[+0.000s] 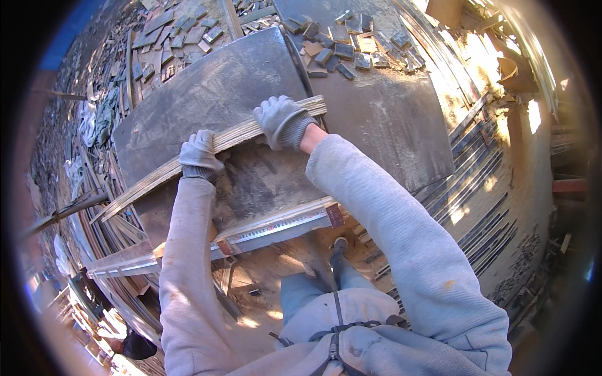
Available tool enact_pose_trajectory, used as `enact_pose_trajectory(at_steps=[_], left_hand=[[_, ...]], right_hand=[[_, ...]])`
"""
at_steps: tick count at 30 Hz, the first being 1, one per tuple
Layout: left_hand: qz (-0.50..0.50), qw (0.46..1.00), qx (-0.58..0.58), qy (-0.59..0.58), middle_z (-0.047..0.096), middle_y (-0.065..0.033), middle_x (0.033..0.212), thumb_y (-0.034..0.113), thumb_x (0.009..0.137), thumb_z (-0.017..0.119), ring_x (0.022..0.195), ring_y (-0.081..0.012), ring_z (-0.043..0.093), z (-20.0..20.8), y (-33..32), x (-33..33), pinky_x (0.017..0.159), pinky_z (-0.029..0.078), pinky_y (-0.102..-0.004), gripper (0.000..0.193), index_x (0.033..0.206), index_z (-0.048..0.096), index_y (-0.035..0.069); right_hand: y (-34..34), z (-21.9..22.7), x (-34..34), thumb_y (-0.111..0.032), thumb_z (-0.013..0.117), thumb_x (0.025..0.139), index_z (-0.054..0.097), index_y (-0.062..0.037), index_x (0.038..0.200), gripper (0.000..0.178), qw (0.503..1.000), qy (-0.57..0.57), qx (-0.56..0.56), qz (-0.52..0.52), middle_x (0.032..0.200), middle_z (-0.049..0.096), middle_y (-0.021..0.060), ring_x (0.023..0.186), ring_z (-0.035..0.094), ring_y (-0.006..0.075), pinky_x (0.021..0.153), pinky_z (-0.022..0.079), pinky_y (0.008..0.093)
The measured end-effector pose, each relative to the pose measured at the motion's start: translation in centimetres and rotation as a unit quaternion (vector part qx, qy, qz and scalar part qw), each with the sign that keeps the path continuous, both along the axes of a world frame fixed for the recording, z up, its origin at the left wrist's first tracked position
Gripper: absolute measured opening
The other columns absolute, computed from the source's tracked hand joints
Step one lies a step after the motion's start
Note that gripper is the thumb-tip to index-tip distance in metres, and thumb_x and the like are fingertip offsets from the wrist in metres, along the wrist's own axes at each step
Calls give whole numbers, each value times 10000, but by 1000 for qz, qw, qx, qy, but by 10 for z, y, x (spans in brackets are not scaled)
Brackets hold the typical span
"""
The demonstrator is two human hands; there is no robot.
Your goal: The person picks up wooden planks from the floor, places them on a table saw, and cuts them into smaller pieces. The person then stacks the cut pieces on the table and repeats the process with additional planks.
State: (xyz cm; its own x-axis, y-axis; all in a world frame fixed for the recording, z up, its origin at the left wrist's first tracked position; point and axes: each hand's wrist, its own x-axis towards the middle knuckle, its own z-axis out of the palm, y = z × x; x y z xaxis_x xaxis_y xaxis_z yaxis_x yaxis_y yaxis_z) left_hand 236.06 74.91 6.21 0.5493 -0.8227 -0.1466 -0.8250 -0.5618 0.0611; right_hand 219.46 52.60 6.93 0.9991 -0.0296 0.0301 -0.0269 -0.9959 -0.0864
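Grey sleeves loom close; left hand and right hand grip apparently plywood strips.

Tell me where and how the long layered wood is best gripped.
The long layered wood is narrow and runs slantwise, so it is probably best gripped across its long edges from the near side, one hand on each side of the middle for balance. Now the gloved right hand is near its right end, the gloved left hand about midway.
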Motion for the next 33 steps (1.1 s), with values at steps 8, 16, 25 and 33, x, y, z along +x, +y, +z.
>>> enact_pose_trajectory(at_steps=[8, 16, 25, 33], left_hand=[[-19, 999, -28, -13, 661, -97, 1096, 434, 718, 919, 1077, -335, 657, -4, -1, 8, 926, 519, -465, 592, 1140, 629, 137], [-38, 997, -60, -30, 674, -108, 1108, 478, 713, 919, 1078, -348, 663, -9, -5, 21, 924, 535, -472, 638, 1162, 633, 127], [-62, 985, -149, -56, 674, -143, 963, 363, 709, 932, 932, -424, 664, -17, -9, 30, 791, 527, -528, 529, 1039, 606, 110], [-105, 986, -130, -23, 655, -148, 981, 390, 743, 891, 952, -430, 649, -16, 20, -15, 795, 525, -535, 521, 1033, 590, 79]], right_hand=[[-2, 0, 6, -295, 692, 860, 671, -51, 1032, 300, 1000, -3, -13, -1, 976, 703, 141, 896, 694, 283, 796, 554, 401], [-1, 9, 15, -340, 742, 855, 688, -80, 1104, 365, 999, 22, -33, -30, 1032, 726, 124, 965, 719, 278, 836, 580, 402], [-1, 8, 27, -471, 811, 832, 714, -110, 1134, 481, 997, 15, -27, -76, 1086, 751, 115, 1036, 736, 288, 894, 576, 417], [28, -20, -23, -304, 748, 781, 691, -127, 975, 269, 996, -32, 8, -88, 941, 693, 67, 883, 678, 260, 750, 490, 409]])
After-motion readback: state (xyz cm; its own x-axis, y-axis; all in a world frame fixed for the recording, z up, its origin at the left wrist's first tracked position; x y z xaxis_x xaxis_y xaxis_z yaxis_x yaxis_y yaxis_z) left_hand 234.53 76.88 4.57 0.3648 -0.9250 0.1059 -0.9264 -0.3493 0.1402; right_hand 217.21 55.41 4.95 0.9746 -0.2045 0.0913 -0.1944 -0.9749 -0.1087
